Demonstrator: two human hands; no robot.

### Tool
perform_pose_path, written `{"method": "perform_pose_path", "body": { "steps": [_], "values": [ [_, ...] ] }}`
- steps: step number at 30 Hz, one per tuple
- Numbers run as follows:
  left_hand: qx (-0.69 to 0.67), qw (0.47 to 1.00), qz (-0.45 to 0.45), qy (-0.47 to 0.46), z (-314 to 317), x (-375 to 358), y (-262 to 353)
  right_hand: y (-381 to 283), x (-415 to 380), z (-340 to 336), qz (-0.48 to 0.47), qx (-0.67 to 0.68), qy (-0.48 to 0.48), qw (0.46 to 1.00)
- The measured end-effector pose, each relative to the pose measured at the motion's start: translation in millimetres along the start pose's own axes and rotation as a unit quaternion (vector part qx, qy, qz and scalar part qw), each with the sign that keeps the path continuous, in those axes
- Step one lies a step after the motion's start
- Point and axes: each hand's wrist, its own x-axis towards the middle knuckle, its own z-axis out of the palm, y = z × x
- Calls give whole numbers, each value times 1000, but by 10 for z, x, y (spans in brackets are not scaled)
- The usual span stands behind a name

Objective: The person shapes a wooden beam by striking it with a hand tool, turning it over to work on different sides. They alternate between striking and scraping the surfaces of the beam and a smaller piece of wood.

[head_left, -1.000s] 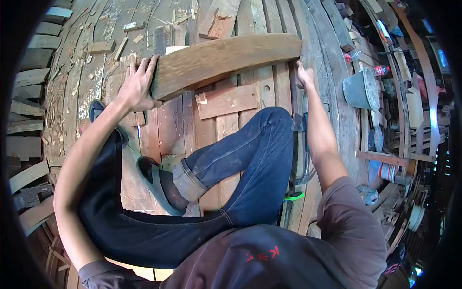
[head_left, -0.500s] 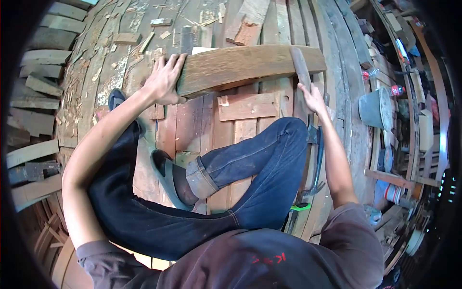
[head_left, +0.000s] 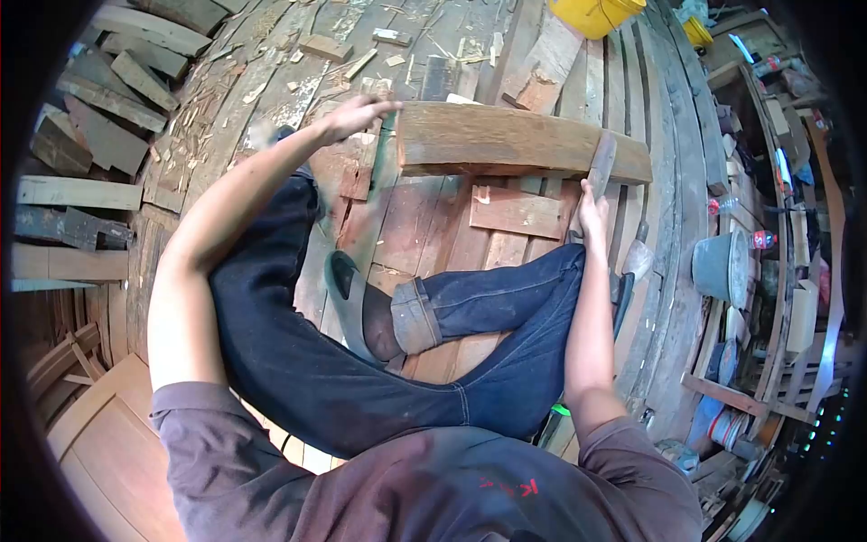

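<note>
A thick, slightly curved wooden beam [head_left: 506, 140] lies crosswise on the plank floor in front of my bent legs. My left hand [head_left: 359, 116] is at its left end, fingers stretched out and fingertips right at the top corner. In my right hand [head_left: 591, 215] is a flat grey-brown bar [head_left: 602, 163] with a rounded end, held by its lower part. The bar slants up across the front edge of the beam near its right end. Just in front of the beam lies a short flat board [head_left: 517, 211].
Wood chips [head_left: 287, 99] and offcuts litter the floor at the back left. Stacked timber pieces [head_left: 86, 190] line the left side. A yellow bucket [head_left: 591, 16] stands at the back, a grey bucket [head_left: 720, 269] at the right beside cluttered shelving. A sandal [head_left: 348, 289] is on my foot.
The view has shifted, bringing the yellow bucket in. My left hand has drawn back from over the beam's end to its corner. The bar in my right hand now tilts rightward instead of leftward.
</note>
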Motion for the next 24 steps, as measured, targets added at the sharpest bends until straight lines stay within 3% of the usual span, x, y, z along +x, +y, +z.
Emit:
{"method": "perform_pose_path", "body": {
  "steps": [3,6,14,18,23,24],
  "values": [
    [9,995,-20,-96,104,-12,49,-62,-104,-14,-5,16,-1,1000],
    [-68,986,-1,-155,188,0,36,-84,-157,-10,-5,12,8,1000],
    [-234,968,5,-90,408,145,-132,82,-40,67,-11,2,15,1000],
    [-234,962,40,-131,341,89,-26,187,52,85,-24,24,15,999],
    [-32,982,187,-9,245,-11,164,114,-11,25,-31,63,96,993],
    [30,973,227,14,229,-29,191,-149,-206,-123,-16,61,107,992]
  ]
}}
